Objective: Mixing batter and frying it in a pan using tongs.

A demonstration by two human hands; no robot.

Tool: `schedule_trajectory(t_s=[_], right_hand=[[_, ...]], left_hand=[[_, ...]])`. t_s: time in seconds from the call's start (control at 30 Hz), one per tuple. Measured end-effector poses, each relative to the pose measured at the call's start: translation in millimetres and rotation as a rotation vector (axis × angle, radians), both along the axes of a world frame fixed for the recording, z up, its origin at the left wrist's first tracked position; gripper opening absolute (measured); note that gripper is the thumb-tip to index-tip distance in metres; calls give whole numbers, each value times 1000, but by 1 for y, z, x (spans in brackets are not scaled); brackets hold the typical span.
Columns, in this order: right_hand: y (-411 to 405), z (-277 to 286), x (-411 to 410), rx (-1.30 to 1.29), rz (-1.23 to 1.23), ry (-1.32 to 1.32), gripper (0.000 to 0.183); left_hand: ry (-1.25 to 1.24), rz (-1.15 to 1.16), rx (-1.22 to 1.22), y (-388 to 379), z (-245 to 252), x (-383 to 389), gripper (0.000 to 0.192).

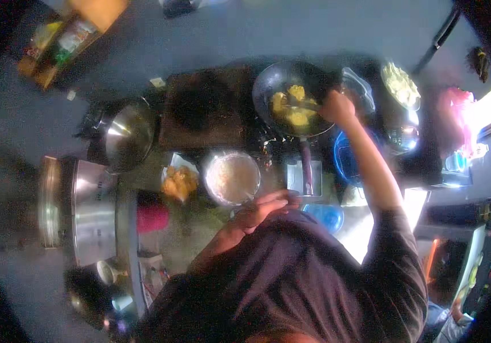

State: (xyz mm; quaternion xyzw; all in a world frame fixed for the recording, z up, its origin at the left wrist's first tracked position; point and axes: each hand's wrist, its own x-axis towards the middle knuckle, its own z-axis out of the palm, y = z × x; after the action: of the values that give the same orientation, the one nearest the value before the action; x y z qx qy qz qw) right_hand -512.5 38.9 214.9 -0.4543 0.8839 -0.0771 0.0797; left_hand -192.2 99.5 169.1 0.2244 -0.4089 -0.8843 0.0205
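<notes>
A dark frying pan [271, 81] holds several yellow pieces of food [298, 116] in its middle, and its handle points towards my body. My right hand [337, 109] is closed over the pan's right rim, on what looks like a utensil reaching in among the pieces; its exact kind is blurred. Close to my torso, my left hand [267, 208] hangs with its fingers extended and nothing visible in it. Just beyond that hand stands a round bowl [232, 178] with a pale, whitish content. A paper-lined heap of golden-brown fried food [180, 182] lies left of the bowl.
Left of the stove surface [204, 107] stands a large metal pan [129, 135]. A rectangular metal tray [292, 176] lies under the pan handle. Blue plastic containers [346, 158] and a plate of pale food [401, 85] are at the right. A steel pot [95, 210] stands at far left.
</notes>
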Motion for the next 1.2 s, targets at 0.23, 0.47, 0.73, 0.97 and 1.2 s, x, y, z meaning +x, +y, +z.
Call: schedule_trajectory(t_s=[0.23,0.47,0.73,0.97,1.2], right_hand=[[4,12,8,-14,66,120,26],[14,-2,-11,-6,102,122,30],[51,47,-38,43,-71,146,34],[68,37,-47,43,-181,123,39],[62,-12,-61,-117,-49,7,55]], left_hand=[[22,2,67,-1,6,-3,43],[90,-21,115,-1,-1,-4,38],[265,55,20,-4,9,-8,55],[270,-20,-37,-9,9,-11,53],[248,-35,-17,-10,10,-14,54]])
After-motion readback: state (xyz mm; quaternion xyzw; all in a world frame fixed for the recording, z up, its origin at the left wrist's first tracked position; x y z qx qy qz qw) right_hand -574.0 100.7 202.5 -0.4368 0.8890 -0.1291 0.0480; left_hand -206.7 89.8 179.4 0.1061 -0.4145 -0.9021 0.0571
